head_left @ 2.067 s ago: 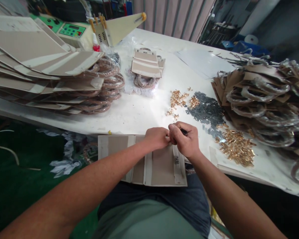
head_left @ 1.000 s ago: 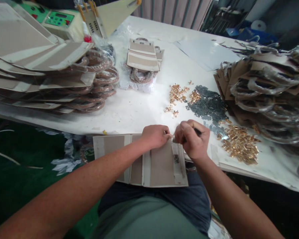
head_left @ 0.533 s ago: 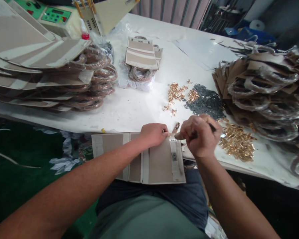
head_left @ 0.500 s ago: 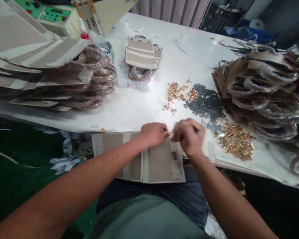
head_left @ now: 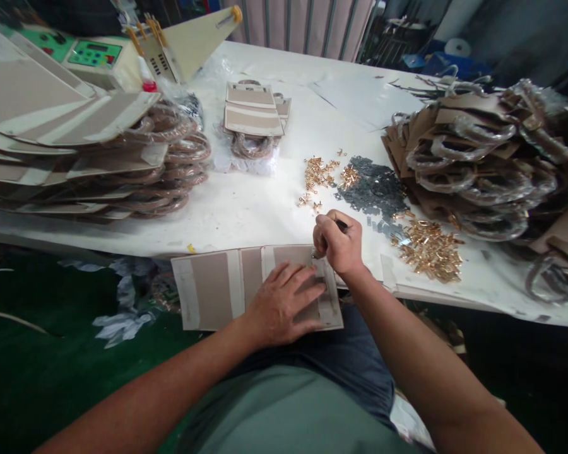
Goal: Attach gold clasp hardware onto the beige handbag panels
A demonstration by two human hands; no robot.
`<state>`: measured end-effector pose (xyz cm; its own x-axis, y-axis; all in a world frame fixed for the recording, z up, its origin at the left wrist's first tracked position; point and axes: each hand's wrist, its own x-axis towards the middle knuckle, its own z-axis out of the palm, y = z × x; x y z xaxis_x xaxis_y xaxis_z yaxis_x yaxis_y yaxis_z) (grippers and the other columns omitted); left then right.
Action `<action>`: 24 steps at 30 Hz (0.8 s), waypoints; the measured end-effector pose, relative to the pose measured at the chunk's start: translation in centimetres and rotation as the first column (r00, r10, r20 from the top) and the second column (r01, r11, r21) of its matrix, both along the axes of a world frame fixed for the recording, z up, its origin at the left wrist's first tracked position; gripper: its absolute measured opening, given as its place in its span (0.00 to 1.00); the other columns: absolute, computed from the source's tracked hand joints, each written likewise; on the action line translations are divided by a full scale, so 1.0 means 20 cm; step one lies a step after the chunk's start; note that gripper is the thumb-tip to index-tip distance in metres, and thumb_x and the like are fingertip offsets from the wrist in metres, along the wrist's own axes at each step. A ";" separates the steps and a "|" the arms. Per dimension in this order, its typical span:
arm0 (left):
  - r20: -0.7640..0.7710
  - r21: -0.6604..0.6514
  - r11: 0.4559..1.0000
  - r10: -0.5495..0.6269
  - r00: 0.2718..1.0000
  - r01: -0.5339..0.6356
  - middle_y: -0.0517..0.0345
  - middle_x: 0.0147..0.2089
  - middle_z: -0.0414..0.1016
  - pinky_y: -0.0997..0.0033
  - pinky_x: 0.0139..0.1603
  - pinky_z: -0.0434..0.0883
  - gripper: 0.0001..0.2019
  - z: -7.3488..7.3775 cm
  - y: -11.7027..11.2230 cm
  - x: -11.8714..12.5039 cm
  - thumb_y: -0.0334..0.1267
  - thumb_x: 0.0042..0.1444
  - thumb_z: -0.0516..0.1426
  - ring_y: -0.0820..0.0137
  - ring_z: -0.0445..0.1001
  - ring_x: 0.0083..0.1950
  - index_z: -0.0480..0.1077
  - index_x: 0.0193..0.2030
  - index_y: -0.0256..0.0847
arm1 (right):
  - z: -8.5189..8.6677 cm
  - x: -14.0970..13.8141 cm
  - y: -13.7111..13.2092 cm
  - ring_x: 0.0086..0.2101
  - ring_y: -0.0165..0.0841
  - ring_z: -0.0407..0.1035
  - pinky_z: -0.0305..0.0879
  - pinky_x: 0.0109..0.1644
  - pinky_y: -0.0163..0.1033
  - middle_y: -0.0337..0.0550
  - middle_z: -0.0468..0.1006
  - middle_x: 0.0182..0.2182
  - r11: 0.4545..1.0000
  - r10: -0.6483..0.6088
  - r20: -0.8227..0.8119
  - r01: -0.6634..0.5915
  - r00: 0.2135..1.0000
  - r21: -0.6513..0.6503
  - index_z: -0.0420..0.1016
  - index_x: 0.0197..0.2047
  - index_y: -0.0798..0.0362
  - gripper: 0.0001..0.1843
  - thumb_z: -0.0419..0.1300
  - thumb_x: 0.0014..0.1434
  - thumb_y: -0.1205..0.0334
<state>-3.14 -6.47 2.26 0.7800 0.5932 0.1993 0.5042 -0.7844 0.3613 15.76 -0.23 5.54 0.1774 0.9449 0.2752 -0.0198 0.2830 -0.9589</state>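
White table across mid-frame. Panel stack upper left. Beige folded-out panel lower centre, at table's front edge: under the left hand, below-left of the right. Left hand flat on its right half, fingers spread. Right hand apart from left, fist clamped round dark-handled tool at panel's upper right corner; can't tell if tip touches.

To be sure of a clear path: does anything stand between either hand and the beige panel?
Nothing visible blocks the left hand, spread directly on the beige panel. Near the panel's far right corner, only the tool gripped by the right hand seems to come between.
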 end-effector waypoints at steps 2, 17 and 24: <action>-0.067 -0.018 0.997 -0.080 0.995 0.079 0.46 0.78 0.60 0.41 0.82 0.42 0.41 -0.04 -0.07 -0.02 0.71 0.63 0.55 0.48 0.54 0.79 0.64 0.75 0.48 | 0.01 0.00 0.00 0.16 0.29 0.57 0.53 0.22 0.38 0.31 0.64 0.13 1.000 0.009 0.019 -0.009 1.000 -0.001 0.63 0.21 0.47 0.25 0.64 0.68 0.52; -0.272 -0.061 0.995 -0.094 0.958 0.080 0.42 0.82 0.49 0.40 0.82 0.36 0.48 -0.02 -0.10 0.02 0.49 0.58 0.66 0.47 0.43 0.83 0.51 0.81 0.42 | 0.04 0.00 0.01 0.17 0.28 0.58 0.55 0.24 0.37 0.32 0.65 0.14 1.000 0.004 0.085 -0.003 0.996 -0.013 0.63 0.21 0.47 0.25 0.63 0.67 0.53; -0.287 -0.061 0.993 -0.111 0.952 0.098 0.44 0.83 0.48 0.38 0.82 0.37 0.47 0.00 -0.08 0.03 0.49 0.58 0.65 0.47 0.44 0.83 0.51 0.81 0.41 | 0.04 0.00 0.00 0.17 0.28 0.58 0.55 0.24 0.37 0.32 0.65 0.14 1.000 0.015 0.090 -0.013 0.996 -0.025 0.63 0.21 0.47 0.24 0.63 0.67 0.53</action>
<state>-2.47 -8.15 2.21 0.8582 0.5086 -0.0696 0.5087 -0.8242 0.2490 15.85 -0.13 6.42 0.1400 0.9538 0.2659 0.0630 0.2594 -0.9637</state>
